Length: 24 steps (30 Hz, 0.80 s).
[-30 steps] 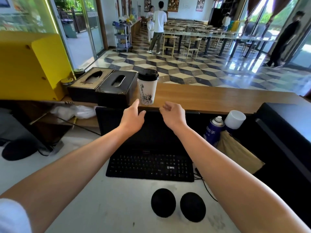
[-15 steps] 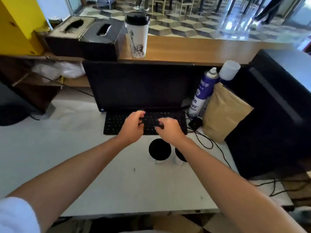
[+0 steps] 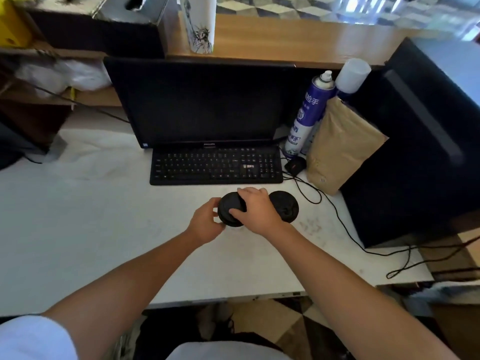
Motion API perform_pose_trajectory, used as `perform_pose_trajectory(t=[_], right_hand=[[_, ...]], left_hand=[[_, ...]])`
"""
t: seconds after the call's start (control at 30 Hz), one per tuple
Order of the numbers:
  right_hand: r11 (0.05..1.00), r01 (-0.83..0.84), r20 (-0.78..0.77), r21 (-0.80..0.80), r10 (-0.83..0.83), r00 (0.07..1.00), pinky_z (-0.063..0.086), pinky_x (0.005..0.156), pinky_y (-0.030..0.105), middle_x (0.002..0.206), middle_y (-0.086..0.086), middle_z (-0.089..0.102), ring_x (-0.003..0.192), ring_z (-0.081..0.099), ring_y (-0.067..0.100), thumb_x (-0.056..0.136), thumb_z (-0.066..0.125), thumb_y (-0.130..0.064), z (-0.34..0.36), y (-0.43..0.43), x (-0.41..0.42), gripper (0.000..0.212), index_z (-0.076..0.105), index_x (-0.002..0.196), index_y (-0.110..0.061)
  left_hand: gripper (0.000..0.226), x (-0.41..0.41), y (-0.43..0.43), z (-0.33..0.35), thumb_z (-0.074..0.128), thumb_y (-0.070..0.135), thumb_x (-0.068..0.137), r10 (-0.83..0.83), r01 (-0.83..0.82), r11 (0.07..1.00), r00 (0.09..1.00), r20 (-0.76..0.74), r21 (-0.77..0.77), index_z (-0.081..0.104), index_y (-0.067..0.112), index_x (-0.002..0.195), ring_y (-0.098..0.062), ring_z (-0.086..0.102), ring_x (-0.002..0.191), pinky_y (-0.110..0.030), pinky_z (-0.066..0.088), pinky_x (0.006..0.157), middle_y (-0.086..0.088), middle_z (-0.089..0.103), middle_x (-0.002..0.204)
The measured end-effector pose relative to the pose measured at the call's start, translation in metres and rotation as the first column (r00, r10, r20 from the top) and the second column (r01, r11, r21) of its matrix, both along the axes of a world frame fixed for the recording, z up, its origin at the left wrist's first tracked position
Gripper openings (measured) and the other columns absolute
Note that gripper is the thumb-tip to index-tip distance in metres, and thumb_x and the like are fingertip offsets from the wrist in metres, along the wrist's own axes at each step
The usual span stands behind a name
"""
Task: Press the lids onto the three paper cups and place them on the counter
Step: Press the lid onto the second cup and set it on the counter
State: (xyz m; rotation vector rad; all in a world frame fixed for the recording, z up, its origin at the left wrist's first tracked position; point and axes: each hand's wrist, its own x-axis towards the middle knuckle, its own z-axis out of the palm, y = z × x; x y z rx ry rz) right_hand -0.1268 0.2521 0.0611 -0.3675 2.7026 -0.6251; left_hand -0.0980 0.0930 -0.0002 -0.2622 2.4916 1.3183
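gripping the black-lidded paper cup with the left hand, clasping its top with the curled right hand. standing on the white desk just beside a second lidded cup, with a third cup on the wooden counter.

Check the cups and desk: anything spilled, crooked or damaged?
Nothing stands out. Left hand and right hand grip one lid; the other lid looks level; the third cup stands upright on the counter. No spill; faint marks on the desk look like old scuffs.
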Motion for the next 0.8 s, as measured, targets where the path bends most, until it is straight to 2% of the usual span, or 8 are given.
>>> perform_pose_trajectory(t=[0.13, 0.23, 0.33, 0.43, 0.53, 0.63, 0.7, 0.8], right_hand=[[0.995, 0.090, 0.016, -0.043, -0.089, 0.996, 0.036, 0.108, 0.037, 0.138, 0.010, 0.059, 0.127, 0.048, 0.034, 0.096, 0.063, -0.036, -0.002, -0.004, 0.000, 0.054, 0.055, 0.142, -0.009], [0.967, 0.176, 0.083, -0.185, -0.163, 0.983, 0.050, 0.097, 0.039, 0.116, 0.013, 0.071, 0.112, 0.062, 0.031, 0.095, 0.063, -0.037, 0.004, -0.005, -0.002, 0.041, 0.069, 0.119, -0.005], [0.918, 0.238, 0.211, -0.318, -0.177, 0.961, 0.052, 0.099, 0.046, 0.110, 0.014, 0.074, 0.107, 0.067, 0.027, 0.087, 0.067, -0.056, 0.012, -0.003, -0.002, 0.056, 0.074, 0.106, -0.003], [0.948, 0.167, 0.250, -0.272, -0.098, 0.963, 0.056, 0.094, 0.046, 0.101, 0.008, 0.077, 0.098, 0.070, 0.021, 0.068, 0.061, -0.080, 0.016, -0.005, -0.004, 0.075, 0.078, 0.095, -0.013], [0.965, 0.135, 0.268, -0.226, -0.071, 0.961, 0.058, 0.090, 0.043, 0.098, 0.001, 0.076, 0.094, 0.069, 0.016, 0.060, 0.060, -0.085, 0.017, -0.012, -0.008, 0.076, 0.078, 0.093, -0.019], [0.984, 0.081, 0.295, -0.160, -0.030, 0.955, 0.057, 0.087, 0.038, 0.102, -0.002, 0.070, 0.094, 0.064, 0.014, 0.067, 0.059, -0.082, 0.018, -0.017, -0.011, 0.074, 0.072, 0.101, -0.018], [0.994, 0.043, 0.321, -0.105, -0.007, 0.947, 0.053, 0.085, 0.035, 0.106, 0.000, 0.067, 0.096, 0.061, 0.016, 0.078, 0.054, -0.079, 0.016, -0.019, -0.012, 0.070, 0.068, 0.105, -0.015], [0.993, 0.026, 0.378, -0.112, 0.019, 0.925, 0.052, 0.085, 0.038, 0.112, 0.004, 0.063, 0.097, 0.059, 0.021, 0.086, 0.048, -0.075, 0.017, -0.023, -0.010, 0.070, 0.066, 0.109, -0.012]], left_hand=[[0.078, 0.011, 0.001, -0.005, 0.092, 0.029, 0.066, 0.050, -0.066, 0.980, 0.995, 0.088, 0.185, 0.053, 0.029, 0.133, -0.019, 0.062, 0.113, -0.030, 0.051, 0.093, 0.007, 0.064, 0.125], [0.077, 0.016, -0.005, -0.005, 0.090, 0.048, 0.063, 0.056, -0.085, 0.954, 0.993, 0.107, 0.287, 0.055, 0.038, 0.131, -0.013, 0.060, 0.117, -0.035, 0.049, 0.101, 0.014, 0.066, 0.124], [0.059, 0.022, -0.011, 0.009, 0.080, 0.043, 0.080, 0.006, -0.076, 0.923, 0.983, 0.184, 0.377, 0.048, 0.041, 0.130, -0.013, 0.058, 0.117, -0.034, 0.049, 0.094, 0.015, 0.064, 0.121], [0.072, 0.028, -0.019, 0.021, 0.074, 0.053, 0.075, -0.055, -0.080, 0.911, 0.949, 0.311, 0.404, 0.033, 0.047, 0.135, -0.022, 0.061, 0.112, -0.045, 0.049, 0.098, 0.005, 0.062, 0.121], [0.073, 0.031, -0.026, 0.022, 0.072, 0.049, 0.076, -0.061, -0.113, 0.879, 0.937, 0.344, 0.464, 0.033, 0.046, 0.136, -0.027, 0.064, 0.111, -0.054, 0.053, 0.097, 0.000, 0.064, 0.124], [0.067, 0.037, -0.031, 0.024, 0.074, 0.041, 0.077, -0.072, -0.145, 0.828, 0.930, 0.359, 0.541, 0.040, 0.044, 0.135, -0.031, 0.066, 0.111, -0.054, 0.057, 0.089, -0.004, 0.066, 0.124], [0.069, 0.042, -0.038, 0.021, 0.078, 0.041, 0.075, -0.096, -0.179, 0.776, 0.914, 0.394, 0.604, 0.045, 0.041, 0.136, -0.035, 0.064, 0.116, -0.058, 0.054, 0.093, -0.008, 0.066, 0.127], [0.069, 0.049, -0.044, 0.018, 0.080, 0.038, 0.074, -0.136, -0.204, 0.713, 0.898, 0.418, 0.671, 0.050, 0.035, 0.136, -0.038, 0.061, 0.121, -0.061, 0.048, 0.100, -0.012, 0.065, 0.131]])
